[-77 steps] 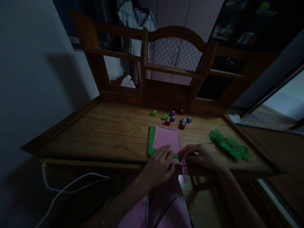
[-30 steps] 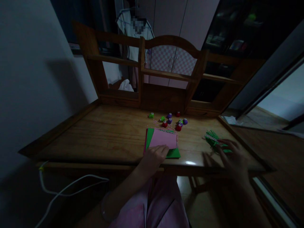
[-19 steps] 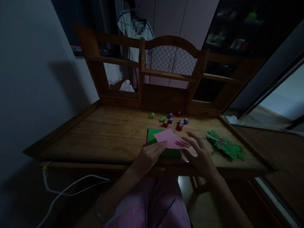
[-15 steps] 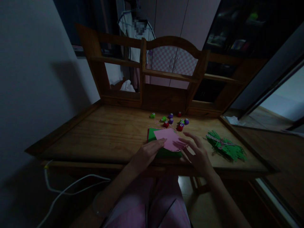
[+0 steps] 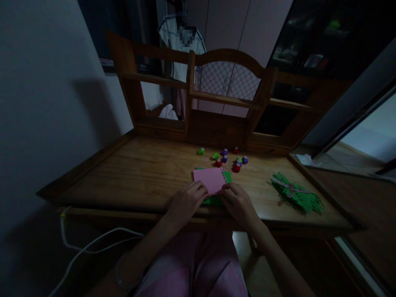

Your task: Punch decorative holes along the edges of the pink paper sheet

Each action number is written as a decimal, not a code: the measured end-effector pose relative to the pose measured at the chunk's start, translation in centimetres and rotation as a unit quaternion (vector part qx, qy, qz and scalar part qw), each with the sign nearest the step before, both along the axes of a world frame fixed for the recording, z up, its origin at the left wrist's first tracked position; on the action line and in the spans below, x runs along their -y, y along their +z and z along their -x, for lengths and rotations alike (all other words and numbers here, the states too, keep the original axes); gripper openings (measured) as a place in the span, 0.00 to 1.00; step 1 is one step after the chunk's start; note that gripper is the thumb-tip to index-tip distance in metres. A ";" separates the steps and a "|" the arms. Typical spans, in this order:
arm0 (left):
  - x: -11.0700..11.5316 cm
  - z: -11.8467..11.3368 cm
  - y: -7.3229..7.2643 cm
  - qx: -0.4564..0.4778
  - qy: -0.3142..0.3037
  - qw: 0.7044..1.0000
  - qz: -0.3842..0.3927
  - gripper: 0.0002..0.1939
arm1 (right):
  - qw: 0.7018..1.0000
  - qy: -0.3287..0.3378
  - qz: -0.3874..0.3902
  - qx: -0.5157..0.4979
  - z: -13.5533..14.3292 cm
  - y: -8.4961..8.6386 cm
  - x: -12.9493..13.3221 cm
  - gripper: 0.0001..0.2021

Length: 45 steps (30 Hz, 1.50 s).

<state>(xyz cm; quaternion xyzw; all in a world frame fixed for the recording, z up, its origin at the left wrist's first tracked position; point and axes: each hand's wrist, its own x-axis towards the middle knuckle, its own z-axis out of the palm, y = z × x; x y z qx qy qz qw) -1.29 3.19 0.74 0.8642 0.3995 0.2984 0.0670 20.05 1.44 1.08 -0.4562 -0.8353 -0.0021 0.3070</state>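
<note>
Nearest is the pink clothing (image 5: 177, 272) over the person's lap, below the desk (image 5: 142, 173). At the desk's front edge the left hand (image 5: 187, 200) rests its fingers on the near edge of a pink paper sheet (image 5: 208, 177); its thumb is hidden, so I cannot tell whether it pinches or only presses. The right hand (image 5: 239, 202) appears clamped on the sheet's near right corner. The sheet lies over green paper (image 5: 228, 176), which shows at the right and near sides, and small cut-outs line the sheet's right edge.

That perforated edge looks the weak spot: an uneven pull between the hands could tear or crease it, and a loose hold could let the sheet slide off line on the paper beneath. A forward nudge could scatter the pink scraps (image 5: 205, 161) or knock the red, purple and green craft punches (image 5: 218, 163) beyond.

Off to the right, well apart, is a heap of green paper strips (image 5: 305, 200) with pink strips (image 5: 280, 181) across it.

Behind stands a wooden hutch (image 5: 192, 82); its drawers are closed, contents hidden. Farther back, a dark cabinet (image 5: 315, 62) holds objects too dim to name.
</note>
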 end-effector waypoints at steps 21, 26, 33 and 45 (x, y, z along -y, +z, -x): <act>-2.3 1.2 -0.7 0.116 -0.044 0.980 0.154 0.07 | 0.963 0.052 0.207 -0.167 -1.3 0.7 -1.2 0.10; -2.1 1.1 -0.9 0.125 -0.023 0.978 0.165 0.06 | 0.958 0.064 0.230 -0.158 -2.0 1.1 -1.5 0.10; -2.2 0.9 -0.9 0.117 -0.014 0.981 0.156 0.06 | 0.957 0.051 0.241 -0.151 -2.2 1.0 -2.0 0.10; -2.4 0.0 -1.4 0.092 0.012 0.986 0.136 0.10 | 0.943 0.061 0.306 -0.113 -1.8 1.5 -3.5 0.15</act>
